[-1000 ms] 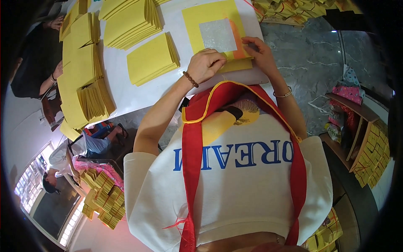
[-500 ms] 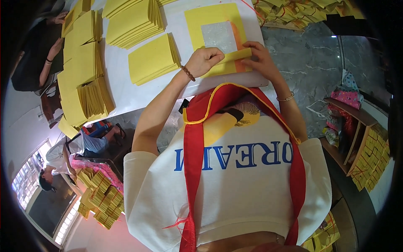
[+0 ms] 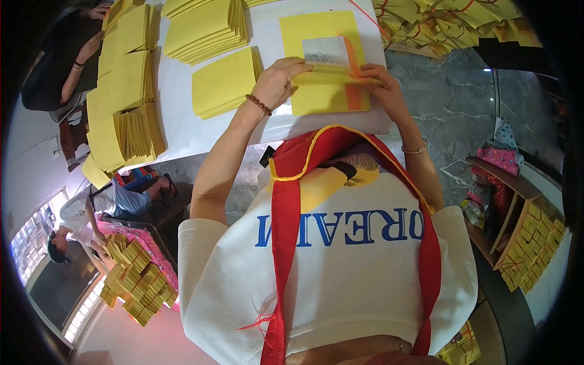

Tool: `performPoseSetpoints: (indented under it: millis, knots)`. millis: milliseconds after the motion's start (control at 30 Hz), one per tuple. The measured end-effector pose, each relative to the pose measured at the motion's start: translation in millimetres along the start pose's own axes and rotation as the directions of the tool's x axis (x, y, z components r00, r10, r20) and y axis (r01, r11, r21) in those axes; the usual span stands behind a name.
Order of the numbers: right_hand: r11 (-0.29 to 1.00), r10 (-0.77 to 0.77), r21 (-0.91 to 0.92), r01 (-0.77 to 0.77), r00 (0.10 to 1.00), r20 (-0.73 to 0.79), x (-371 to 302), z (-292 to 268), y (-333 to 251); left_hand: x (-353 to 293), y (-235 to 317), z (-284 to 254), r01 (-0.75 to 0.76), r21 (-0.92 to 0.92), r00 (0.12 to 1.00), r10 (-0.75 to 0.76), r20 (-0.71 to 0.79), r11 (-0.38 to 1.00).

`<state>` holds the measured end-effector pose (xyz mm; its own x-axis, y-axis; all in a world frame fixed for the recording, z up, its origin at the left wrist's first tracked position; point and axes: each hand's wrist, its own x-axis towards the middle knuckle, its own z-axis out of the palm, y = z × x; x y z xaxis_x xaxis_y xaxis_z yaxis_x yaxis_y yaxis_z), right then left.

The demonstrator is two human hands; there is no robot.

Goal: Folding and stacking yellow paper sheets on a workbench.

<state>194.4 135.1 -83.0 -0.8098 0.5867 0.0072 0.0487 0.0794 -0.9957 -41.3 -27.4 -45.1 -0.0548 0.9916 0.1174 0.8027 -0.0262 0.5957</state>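
Note:
A yellow paper sheet (image 3: 319,100) lies on the white-covered table, near its front edge. It carries a silver foil square (image 3: 326,50) and an orange stripe on its right part. Across the sheet runs a narrow raised fold of yellow paper, and it partly covers the foil. My left hand (image 3: 277,82), with a brown bead bracelet, grips the left end of this fold. At its right end, beside the orange stripe, my right hand (image 3: 382,86) pinches the fold between bent fingers.
Folded yellow paper stacks (image 3: 224,84) stand left of the sheet, and more line the table's left side. Another person's hand (image 3: 88,48) rests by those. Yellow bundles (image 3: 450,27) lie beyond the right edge. At lower left a person bends over tied bundles (image 3: 137,274).
The strip between my hands has gone from a raised, rolled flap to a lower fold farther up the sheet. Both hands have shifted; the left fingers now stretch along the fold.

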Motion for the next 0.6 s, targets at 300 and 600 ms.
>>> performPoseSetpoints:
  millis: [300, 600]
  knots:
    - [0.761, -0.342, -0.519, 0.390, 0.920, 0.191, -10, -4, -32, -26, 22, -3, -0.086, -0.108, 0.996, 0.084, -0.024, 0.990]
    - [0.913, 0.407, -0.012, -0.408, 0.910, 0.079, -14, 10, -25, -19, 32, 17, 0.401, -0.229, 0.911, -0.411, 0.002, 0.887]
